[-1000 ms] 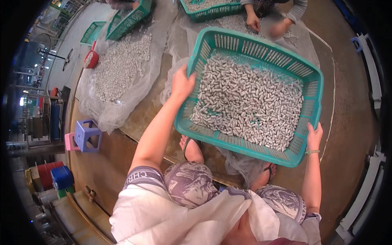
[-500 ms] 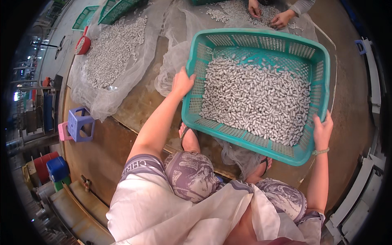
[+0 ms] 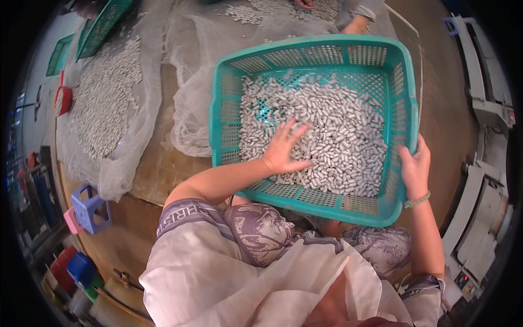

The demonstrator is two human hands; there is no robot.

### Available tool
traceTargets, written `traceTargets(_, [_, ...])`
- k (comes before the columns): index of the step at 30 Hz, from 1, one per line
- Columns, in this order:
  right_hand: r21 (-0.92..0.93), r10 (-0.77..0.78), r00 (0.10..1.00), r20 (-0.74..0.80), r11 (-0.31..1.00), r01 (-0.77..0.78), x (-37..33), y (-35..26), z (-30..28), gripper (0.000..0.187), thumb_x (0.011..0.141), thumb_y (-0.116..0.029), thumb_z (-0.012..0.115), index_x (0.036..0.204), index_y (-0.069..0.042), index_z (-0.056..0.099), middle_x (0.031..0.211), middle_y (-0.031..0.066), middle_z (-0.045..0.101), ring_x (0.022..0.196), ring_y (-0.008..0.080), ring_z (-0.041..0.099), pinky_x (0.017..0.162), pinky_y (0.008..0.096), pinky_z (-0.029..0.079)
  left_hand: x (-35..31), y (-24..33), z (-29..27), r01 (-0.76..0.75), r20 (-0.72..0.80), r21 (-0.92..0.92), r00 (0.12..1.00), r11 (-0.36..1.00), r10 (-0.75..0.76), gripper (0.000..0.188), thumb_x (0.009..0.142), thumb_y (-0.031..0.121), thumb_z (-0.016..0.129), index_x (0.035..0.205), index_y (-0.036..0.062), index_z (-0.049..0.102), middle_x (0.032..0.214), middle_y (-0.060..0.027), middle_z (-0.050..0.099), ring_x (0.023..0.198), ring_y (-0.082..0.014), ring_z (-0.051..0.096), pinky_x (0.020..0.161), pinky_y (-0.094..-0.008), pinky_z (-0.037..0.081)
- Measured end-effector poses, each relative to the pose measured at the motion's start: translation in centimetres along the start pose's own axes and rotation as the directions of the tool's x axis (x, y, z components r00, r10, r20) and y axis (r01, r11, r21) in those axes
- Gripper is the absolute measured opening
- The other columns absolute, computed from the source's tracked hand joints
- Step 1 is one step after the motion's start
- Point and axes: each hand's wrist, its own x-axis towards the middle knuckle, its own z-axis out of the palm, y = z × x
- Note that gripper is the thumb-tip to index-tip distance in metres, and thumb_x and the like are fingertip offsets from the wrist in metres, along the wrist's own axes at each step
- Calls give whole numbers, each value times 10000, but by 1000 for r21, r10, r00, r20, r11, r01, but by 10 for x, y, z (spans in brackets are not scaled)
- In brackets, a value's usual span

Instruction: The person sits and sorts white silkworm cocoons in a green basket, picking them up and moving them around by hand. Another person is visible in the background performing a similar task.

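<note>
A large green plastic basket [image 3: 313,43] with perforated sides is held in front of me, tilted slightly. Many small silvery-grey capsule-shaped pieces [image 3: 348,147] cover most of its floor. With fingers spread, my left hand [image 3: 282,151] lies on the pieces inside the basket, slightly blurred. A gap at the upper left of the load shows the green mesh bottom. My right hand [image 3: 417,170] grips the basket's right rim, thumb on the inner side and fingers mostly hidden behind the wall.
Left on the floor, similar pieces [image 3: 103,103] are heaped on white netting [image 3: 190,103], near a red scoop [image 3: 64,101] and green baskets [image 3: 103,30]. A purple stool [image 3: 90,210] stands nearer. Another person's arm [image 3: 358,24] shows beyond my basket. Grey machinery [image 3: 476,201] lines the right side.
My left hand has let go of the basket's left rim and moved in onto the pieces. The basket has shifted left in view, and a bare patch has opened among the pieces.
</note>
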Motion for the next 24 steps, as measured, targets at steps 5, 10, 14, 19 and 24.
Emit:
traceTargets(5, [-63, 14, 1000, -21, 998, -16, -7, -20, 10, 222, 788, -19, 547, 994, 62, 553, 817, 45, 597, 716, 87, 526, 639, 243, 435, 68, 51, 17, -315, 103, -26, 943, 949, 316, 717, 588, 342, 762, 1256, 279, 511, 1444, -147, 255, 1260, -423, 346, 1038, -541, 288])
traceTargets(10, [-77, 38, 999, 5, 996, -38, -11, -34, 9, 225, 776, -32, 564, 982, 59, 559, 812, 43, 594, 716, 85, 522, 638, 238, 433, 151, 13, 1, -215, 186, 76, 962, 974, 198, 529, 684, 359, 688, 1197, 327, 560, 1419, -70, 350, 1307, -336, 324, 1027, -548, 301])
traceTargets(14, [-57, 30, 1000, -4, 998, -30, -6, -20, 3, 226, 768, -39, 572, 973, 57, 563, 830, 52, 605, 729, 89, 535, 656, 237, 444, 96, -76, -32, -328, 17, 221, 943, 918, 333, 478, 833, 511, 518, 1256, 288, 528, 1396, -85, 402, 1320, -345, 304, 1046, -558, 255])
traceTargets(19, [-15, 64, 998, -14, 998, -65, 1, -4, 2, 247, 775, -44, 567, 997, 62, 561, 862, 65, 618, 743, 97, 546, 673, 238, 452, 3, -28, -11, -264, 212, 14, 943, 964, 256, 681, 758, 618, 550, 1360, 337, 402, 1491, -55, 230, 1365, -388, 174, 1070, -628, 73])
traceTargets(24, [-58, 71, 997, -15, 996, -72, -3, -6, 2, 275, 780, -32, 561, 1034, 70, 555, 901, 74, 618, 776, 102, 554, 698, 242, 455, 75, 60, 27, -617, 294, -54, 741, 785, 603, 607, 701, 499, 645, 1273, 365, 493, 1453, -50, 314, 1352, -348, 238, 1082, -586, 154])
